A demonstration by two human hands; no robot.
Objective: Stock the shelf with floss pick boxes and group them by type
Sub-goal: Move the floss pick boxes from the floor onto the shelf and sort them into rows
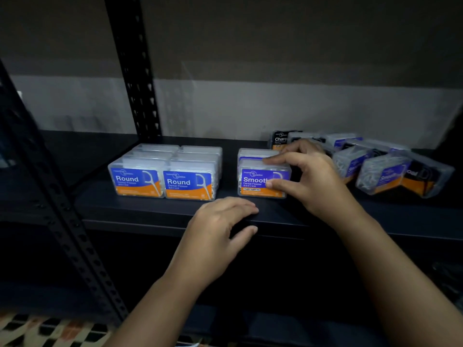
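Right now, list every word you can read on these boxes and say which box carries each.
"Round Dental Flosser": both front Round boxes.
"Smoot…", "Dental Flosser": front Smooth box the right hand grips; the thumb hides the last letters.
"Charc…": black box at the back, cut off by the hand.
Brand logos, small print and the tilted boxes on the right: too blurred to read.

We look from one head-worn camera, forward and slightly down, close to the front edge of a dark shelf (160,216). Our wide view reaches the back wall (275,71) and an upright post (135,71) at left.
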